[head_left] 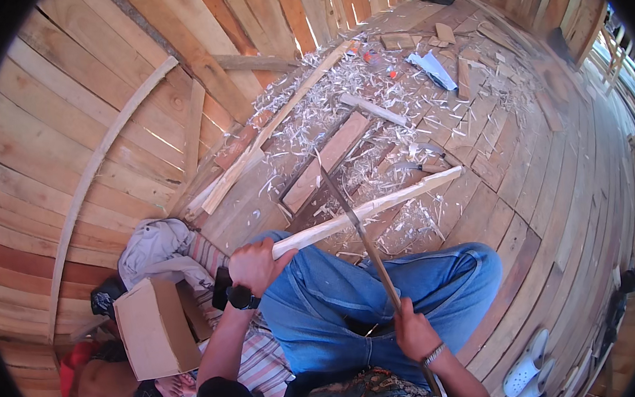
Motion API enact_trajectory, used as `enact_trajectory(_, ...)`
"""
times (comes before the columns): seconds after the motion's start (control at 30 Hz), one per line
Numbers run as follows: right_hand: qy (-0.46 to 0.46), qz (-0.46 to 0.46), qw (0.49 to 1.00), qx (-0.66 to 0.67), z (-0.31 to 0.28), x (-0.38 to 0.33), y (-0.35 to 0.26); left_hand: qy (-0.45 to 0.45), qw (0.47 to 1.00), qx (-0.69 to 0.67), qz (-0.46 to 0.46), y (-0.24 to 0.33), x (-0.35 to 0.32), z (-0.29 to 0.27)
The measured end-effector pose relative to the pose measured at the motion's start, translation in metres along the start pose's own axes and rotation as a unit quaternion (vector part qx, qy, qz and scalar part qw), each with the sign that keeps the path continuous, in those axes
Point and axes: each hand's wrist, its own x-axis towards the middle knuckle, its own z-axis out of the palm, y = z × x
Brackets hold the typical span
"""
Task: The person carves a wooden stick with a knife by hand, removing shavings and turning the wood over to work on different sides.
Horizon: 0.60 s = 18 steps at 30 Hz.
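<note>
My left hand (pixel 256 267), with a dark watch on its wrist, is closed around the near end of a pale, freshly shaved wooden stick (pixel 414 190). The stick slants up and to the right over my bent legs. In my right hand (pixel 417 332) is a long, narrow knife (pixel 377 259), gripped with the fingers wrapped round it. Its dark blade points up and to the left and crosses the stick near the middle. Whether the edge bites into the wood, I cannot tell. Part of the knife's lower end also shows below my right fist.
Wood shavings (pixel 309 87) cover the floor ahead, around a flat board (pixel 327 162), a long plank (pixel 282 123) and curved blades (pixel 428 166). A cardboard box (pixel 149 331) stands at left, beside a seated person (pixel 108 386). White clogs (pixel 526 365) lie at lower right.
</note>
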Motion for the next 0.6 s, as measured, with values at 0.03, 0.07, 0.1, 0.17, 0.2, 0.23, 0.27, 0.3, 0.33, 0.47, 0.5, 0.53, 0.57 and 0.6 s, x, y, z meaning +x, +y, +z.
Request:
enact_trajectory(0.03, 0.021, -0.035, 0.999, 0.006, 0.002, 0.012, -0.002, 0.004, 1.000, 0.004, 0.001, -0.001, 0.001, -0.001)
enact_trajectory(0.07, 0.012, -0.026, 1.000, 0.010, -0.002, 0.014, -0.006, 0.002, 1.000, 0.010, 0.002, -0.002, -0.001, 0.000)
enact_trajectory(0.1, 0.003, -0.018, 1.000, 0.014, -0.010, 0.014, -0.013, 0.003, 1.000, 0.016, 0.002, -0.003, -0.003, 0.001)
enact_trajectory(0.17, -0.006, 0.003, 1.000, 0.015, -0.026, 0.002, -0.024, 0.001, 1.000, 0.018, -0.002, -0.004, -0.002, 0.000)
enact_trajectory(0.2, -0.008, 0.017, 1.000, 0.015, -0.035, -0.015, -0.027, -0.004, 1.000, 0.016, -0.005, -0.003, -0.001, -0.003)
enact_trajectory(0.23, -0.009, 0.033, 0.999, 0.014, -0.043, -0.031, -0.028, -0.008, 1.000, 0.012, -0.007, -0.001, -0.001, -0.004)
enact_trajectory(0.27, -0.016, 0.042, 0.999, 0.015, -0.048, -0.045, -0.026, -0.006, 1.000, 0.005, -0.012, -0.001, -0.001, -0.004)
enact_trajectory(0.3, -0.023, 0.051, 0.998, 0.018, -0.051, -0.059, -0.023, -0.005, 1.000, -0.001, -0.016, 0.000, -0.001, -0.004)
enact_trajectory(0.33, -0.030, 0.059, 0.998, 0.020, -0.052, -0.067, -0.021, -0.004, 1.000, -0.007, -0.020, 0.000, -0.001, -0.003)
enact_trajectory(0.47, -0.054, 0.081, 0.995, 0.007, -0.044, -0.066, -0.017, -0.002, 1.000, -0.001, -0.013, 0.000, -0.002, -0.002)
enact_trajectory(0.5, -0.047, 0.068, 0.997, 0.004, -0.037, -0.055, -0.012, 0.004, 1.000, 0.003, -0.004, -0.001, -0.002, 0.000)
enact_trajectory(0.53, -0.041, 0.057, 0.998, 0.003, -0.029, -0.045, -0.008, 0.007, 1.000, 0.007, 0.007, -0.002, -0.003, 0.000)
enact_trajectory(0.57, -0.031, 0.043, 0.999, 0.008, -0.020, -0.029, -0.004, -0.001, 1.000, 0.009, 0.003, -0.002, -0.001, -0.001)
enact_trajectory(0.6, -0.020, 0.026, 0.999, 0.012, -0.011, -0.008, 0.002, -0.008, 1.000, 0.012, -0.002, -0.001, 0.001, -0.003)
